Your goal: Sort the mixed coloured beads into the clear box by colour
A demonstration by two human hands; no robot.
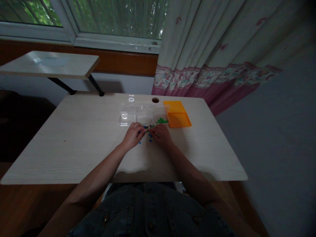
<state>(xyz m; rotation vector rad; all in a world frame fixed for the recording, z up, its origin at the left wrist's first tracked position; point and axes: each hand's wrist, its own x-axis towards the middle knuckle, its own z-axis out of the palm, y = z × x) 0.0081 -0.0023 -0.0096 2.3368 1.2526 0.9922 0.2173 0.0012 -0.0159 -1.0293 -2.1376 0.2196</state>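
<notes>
Both my hands rest on a pale wooden table (74,141), close together. My left hand (132,135) has its fingers curled and pinched at a small pile of coloured beads (148,131); what it pinches is too small to name. My right hand (161,135) is likewise curled, fingertips at the same pile, holding something thin I cannot make out. Just beyond the hands lies a clear compartmented plastic box (138,115), with green beads (161,120) in its right-hand compartment. An orange lid (177,115) lies open at the box's right.
A round cable hole (155,100) sits near the table's far edge. A raised white shelf (49,64) stands at the back left under a window. A patterned curtain (209,65) hangs at the right. My denim-clad lap is below the table's near edge.
</notes>
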